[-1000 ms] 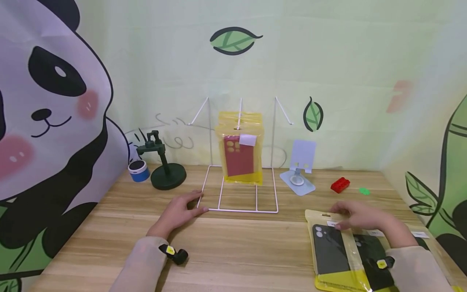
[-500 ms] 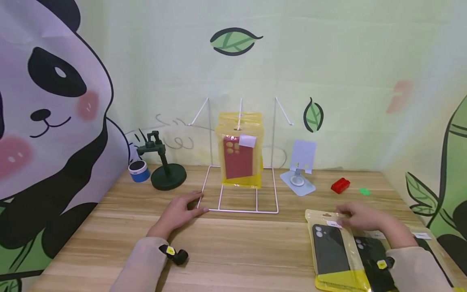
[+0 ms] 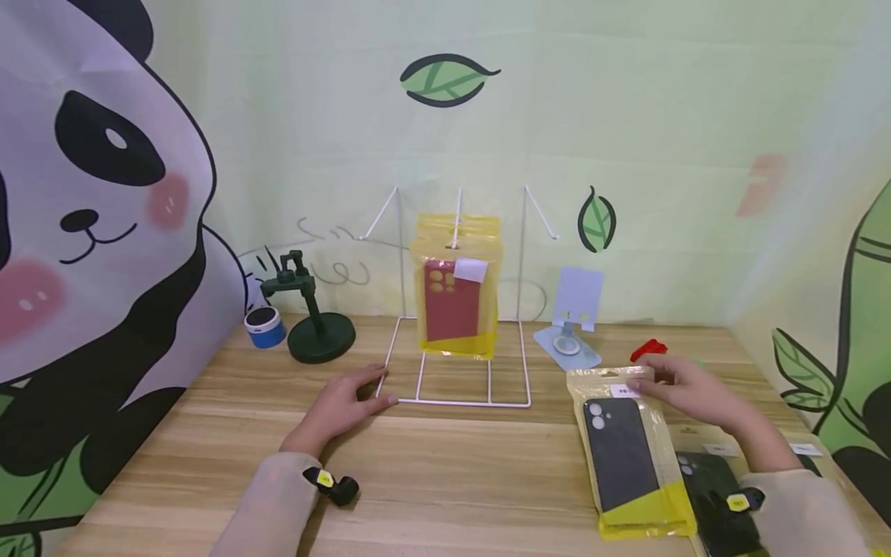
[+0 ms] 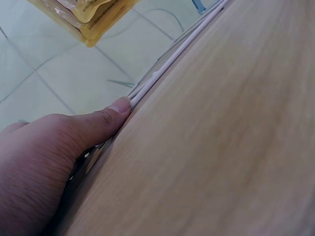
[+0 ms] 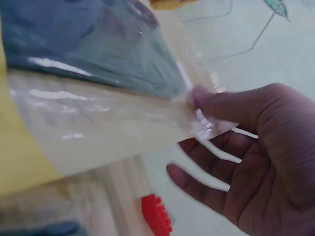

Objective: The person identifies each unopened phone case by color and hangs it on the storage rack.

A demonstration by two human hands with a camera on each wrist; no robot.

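Near the middle of the table stands a white wire display rack [image 3: 459,402] with three prongs. My left hand [image 3: 341,406] rests at its front left corner, thumb [image 4: 115,110] on the wire and the fingers extended. Several yellow-edged pouches hang on the middle prong; the front pouch [image 3: 452,309] shows a dark red phone case and a white label. On the right, my right hand [image 3: 685,387] pinches the top right corner of a clear and yellow pouch [image 3: 619,464] with a dark phone case inside. That pouch is tilted, its top raised off the table.
More packaged phone cases [image 3: 720,495] lie at the right, partly under my right sleeve. Behind stand a grey phone stand [image 3: 578,298], a red toy brick [image 3: 649,350], a dark green stand [image 3: 320,336] and a blue and white round container [image 3: 264,329].
My right hand has lifted the pouch's top and shifted it slightly left and away from the others. The hanging pouches have swung a little. My left hand has stayed still.
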